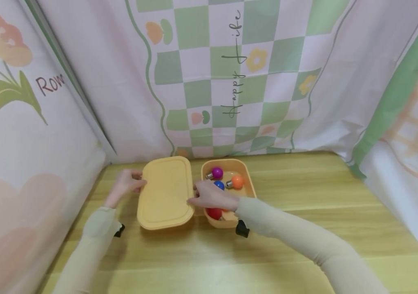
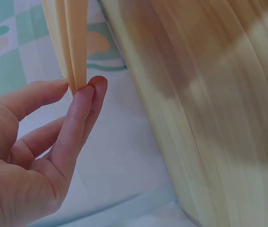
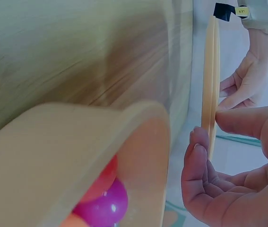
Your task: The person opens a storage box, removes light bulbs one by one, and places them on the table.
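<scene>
A yellow-orange lid (image 1: 166, 192) with rounded corners is held raised above the table by both hands. My left hand (image 1: 126, 185) pinches its left edge, thumb on one face and fingertips on the other, as the left wrist view shows. At the opposite edge, my right hand (image 1: 210, 195) pinches the rim the same way. Right of the lid stands a matching box (image 1: 247, 171) without its cover. Inside lie small coloured bulbs: a purple bulb (image 1: 217, 172), an orange bulb (image 1: 237, 181), a blue bulb (image 1: 219, 185) and a red bulb (image 1: 214, 213). My right hand and sleeve hide part of the box.
The wooden table (image 1: 304, 188) extends in front and to the right. A patterned cloth curtain (image 1: 227, 81) hangs along its back edge, with more cloth at left and right. Black straps (image 1: 242, 228) show at both wrists.
</scene>
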A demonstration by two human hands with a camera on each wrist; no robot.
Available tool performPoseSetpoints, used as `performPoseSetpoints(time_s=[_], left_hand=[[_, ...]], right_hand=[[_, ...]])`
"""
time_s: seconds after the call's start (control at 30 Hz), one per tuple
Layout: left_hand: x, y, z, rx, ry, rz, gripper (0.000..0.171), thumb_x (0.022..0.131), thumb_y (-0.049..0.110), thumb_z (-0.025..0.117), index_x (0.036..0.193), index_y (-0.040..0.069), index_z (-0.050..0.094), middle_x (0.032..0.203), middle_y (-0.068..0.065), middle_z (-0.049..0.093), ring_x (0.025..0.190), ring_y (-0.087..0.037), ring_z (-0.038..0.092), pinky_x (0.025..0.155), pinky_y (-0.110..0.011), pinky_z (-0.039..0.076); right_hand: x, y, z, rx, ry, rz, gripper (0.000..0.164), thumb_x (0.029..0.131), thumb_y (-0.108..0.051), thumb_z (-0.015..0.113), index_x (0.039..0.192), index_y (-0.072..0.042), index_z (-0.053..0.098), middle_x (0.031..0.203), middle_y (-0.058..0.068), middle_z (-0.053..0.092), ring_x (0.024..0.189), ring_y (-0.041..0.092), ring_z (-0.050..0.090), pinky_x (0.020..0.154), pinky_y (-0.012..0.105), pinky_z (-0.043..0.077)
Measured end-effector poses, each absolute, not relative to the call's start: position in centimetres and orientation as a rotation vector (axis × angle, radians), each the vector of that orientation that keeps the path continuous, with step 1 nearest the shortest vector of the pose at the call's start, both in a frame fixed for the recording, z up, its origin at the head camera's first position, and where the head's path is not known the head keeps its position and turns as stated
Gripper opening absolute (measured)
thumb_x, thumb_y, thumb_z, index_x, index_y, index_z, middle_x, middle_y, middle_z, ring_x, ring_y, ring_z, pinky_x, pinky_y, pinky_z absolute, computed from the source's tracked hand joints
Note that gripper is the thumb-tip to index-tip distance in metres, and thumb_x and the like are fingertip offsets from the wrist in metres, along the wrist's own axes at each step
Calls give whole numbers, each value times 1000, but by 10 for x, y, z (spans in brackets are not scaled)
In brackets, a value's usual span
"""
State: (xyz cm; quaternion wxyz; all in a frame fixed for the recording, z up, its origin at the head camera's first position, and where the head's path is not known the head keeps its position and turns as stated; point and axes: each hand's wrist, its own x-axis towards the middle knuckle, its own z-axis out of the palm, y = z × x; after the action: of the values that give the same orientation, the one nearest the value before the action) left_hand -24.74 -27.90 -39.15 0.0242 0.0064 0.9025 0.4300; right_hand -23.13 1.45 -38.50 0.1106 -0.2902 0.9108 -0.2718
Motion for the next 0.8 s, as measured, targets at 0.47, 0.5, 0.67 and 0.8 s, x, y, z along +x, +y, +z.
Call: performPoseSetpoints(time_s=[0.47, 0.5, 0.67, 0.8], left_hand=[[-237, -316, -395, -15, 2799, 1289, 44, 89, 3, 63, 122, -24, 54, 119, -41, 61, 87, -35, 75, 79, -41, 65], [-237, -318, -396, -17, 2809, 1276, 43, 89, 3, 64, 121, -23, 55, 118, -40, 62, 85, -34, 75, 78, -40, 65], [-241, -325, -405, -29, 2908, 1148, 38, 86, 3, 66, 114, -21, 62, 109, -37, 67, 70, -30, 74, 73, -39, 65], [-245, -329, -411, -60, 2975, 1054, 35, 83, 4, 67, 110, -18, 65, 106, -35, 69, 68, -31, 73, 68, -33, 63]], right_hand=[[-234, -31, -387, -859, 2651, -763, 29, 85, -24, 75, 69, -9, 56, 59, -4, 46, 53, 9, 41, 45, 17, 33], [-235, -34, -390, -860, 2656, -758, 32, 84, -23, 75, 65, -11, 52, 57, -5, 45, 52, 9, 40, 45, 17, 32], [-238, -51, -404, -785, 2634, -714, 46, 82, -19, 75, 54, -16, 38, 50, -8, 35, 46, 6, 32, 41, 16, 27], [-238, -60, -410, -785, 2623, -672, 43, 81, -19, 74, 56, -14, 39, 51, -7, 35, 45, 6, 32, 41, 16, 31]])
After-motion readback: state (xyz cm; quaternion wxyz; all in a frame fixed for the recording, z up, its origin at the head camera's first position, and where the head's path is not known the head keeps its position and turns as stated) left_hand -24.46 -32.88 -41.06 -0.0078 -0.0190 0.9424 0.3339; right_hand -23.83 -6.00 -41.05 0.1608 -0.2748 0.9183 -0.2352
